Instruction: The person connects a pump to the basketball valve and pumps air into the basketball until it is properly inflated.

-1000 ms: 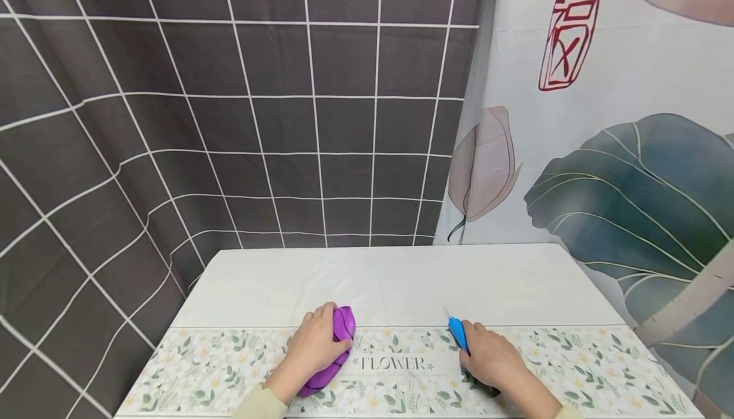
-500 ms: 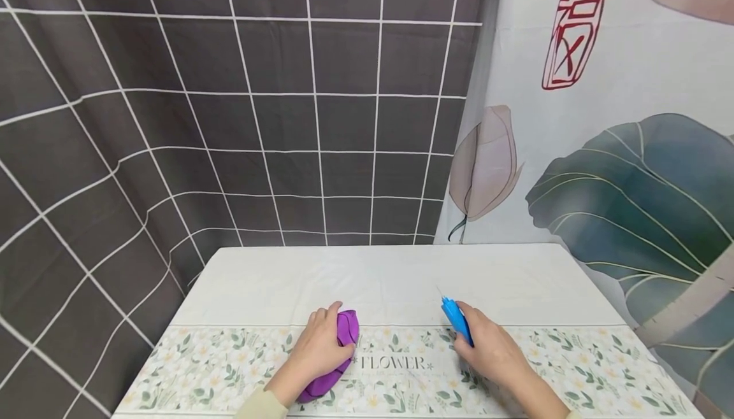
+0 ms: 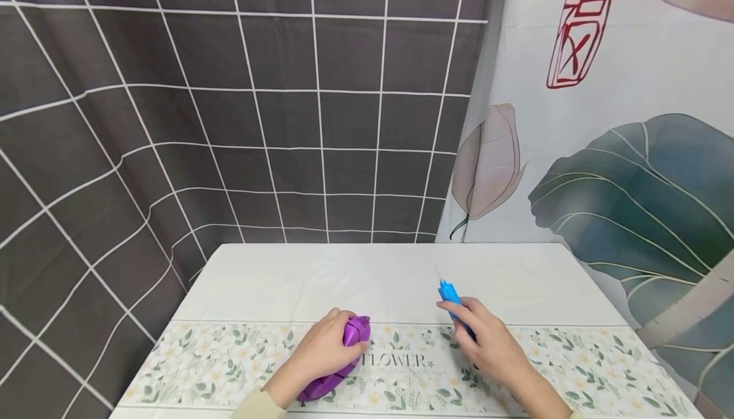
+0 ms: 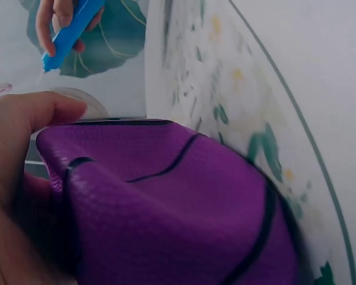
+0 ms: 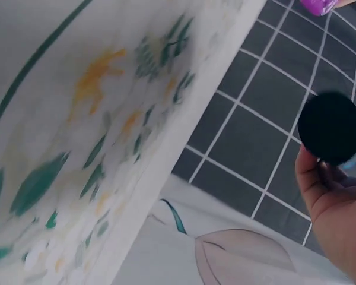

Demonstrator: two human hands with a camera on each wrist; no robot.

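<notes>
My left hand [image 3: 325, 350] grips a deflated purple ball [image 3: 358, 330] with black seam lines, its thumb lying across the near side. In the left wrist view, the ball [image 4: 178, 202] shows a pebbled, caved-in skin folded at the top. To the right, my right hand [image 3: 487, 346] holds a blue hand pump [image 3: 449, 291] tilted, with a thin needle [image 3: 438, 274] pointing up and away. The index finger lies along the pump body. From the right wrist view, the round black end [image 5: 329, 127] of the pump faces the camera. The two hands are apart.
A table with a white cloth [image 3: 275, 285] lies below both hands, its near half printed with flowers and leaves. A dark grid curtain [image 3: 344, 120] hangs behind it, and a white curtain [image 3: 516, 43] with lotus prints hangs at the right.
My right hand has lifted the pump upward and forward, and its index finger has straightened along the body. My left hand has shifted slightly right with the ball.
</notes>
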